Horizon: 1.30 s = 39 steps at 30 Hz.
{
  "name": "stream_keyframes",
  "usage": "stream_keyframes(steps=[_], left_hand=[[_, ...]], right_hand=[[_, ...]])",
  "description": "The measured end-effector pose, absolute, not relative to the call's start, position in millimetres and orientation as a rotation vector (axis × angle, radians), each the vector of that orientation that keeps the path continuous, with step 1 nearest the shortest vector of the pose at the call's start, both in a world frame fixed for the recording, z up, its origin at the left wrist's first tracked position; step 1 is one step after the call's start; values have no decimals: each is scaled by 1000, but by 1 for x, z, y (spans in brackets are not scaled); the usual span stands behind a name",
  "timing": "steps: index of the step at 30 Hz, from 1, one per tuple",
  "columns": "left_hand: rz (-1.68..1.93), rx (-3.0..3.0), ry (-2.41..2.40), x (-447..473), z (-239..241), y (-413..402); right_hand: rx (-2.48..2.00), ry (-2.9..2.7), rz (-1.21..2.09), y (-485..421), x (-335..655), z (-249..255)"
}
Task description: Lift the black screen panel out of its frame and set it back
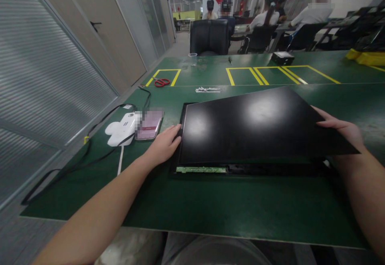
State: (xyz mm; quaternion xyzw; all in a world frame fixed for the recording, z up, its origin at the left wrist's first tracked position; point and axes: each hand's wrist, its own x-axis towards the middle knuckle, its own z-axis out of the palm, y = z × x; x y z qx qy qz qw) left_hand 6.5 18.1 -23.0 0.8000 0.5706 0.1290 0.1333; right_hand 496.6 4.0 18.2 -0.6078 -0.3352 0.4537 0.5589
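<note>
A black flat display panel (pixel 249 124) is tilted, its right side raised above a dark frame (pixel 270 170) on the green table. My right hand (pixel 339 126) grips the raised right edge, thumb on top; the fingers beneath are mostly hidden. My left hand (pixel 168 140) rests against the left edge of the frame and panel, fingers stretched out and thumb apart. A thin green circuit board (pixel 201 169) shows along the near edge of the frame. Left of that hand lie a phone (pixel 150 124) with a lit screen and a white flat object (pixel 122 130).
Black cables (pixel 93 154) run along the table's left side. Red-handled scissors (pixel 161 82), small white pieces (pixel 207 90), a clear plastic cup (pixel 193 59) and a black box (pixel 282 58) lie farther back. Yellow tape outlines (pixel 252 69) mark the far table. People sit beyond it.
</note>
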Motion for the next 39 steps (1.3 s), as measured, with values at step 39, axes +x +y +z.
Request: stream_keyframes(steps=[39], left_hand=[[357,2333,1646,8,-19,17]], right_hand=[[-1588,-1014,1133,5,514,21]])
